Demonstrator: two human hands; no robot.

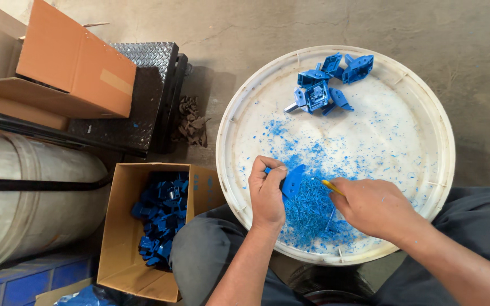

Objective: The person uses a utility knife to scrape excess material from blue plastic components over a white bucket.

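Currently, the head view shows a person seated with a round white lid across the lap, serving as a work surface. The left hand is closed around a blue plastic part at the lid's near-left edge, fingers clamped on it so one edge is presented toward the other hand. The right hand is closed on a thin yellow-handled tool, its tip meeting the part — a grip suited to scraping or trimming, judging by the result. Blue shavings lie heaped directly beneath both hands and thin out toward the lid's centre. A cluster of similar blue parts sits at the far edge, well apart from the debris. Left of the lid, an open cardboard box holds many more blue parts within reach — on the concrete floor.
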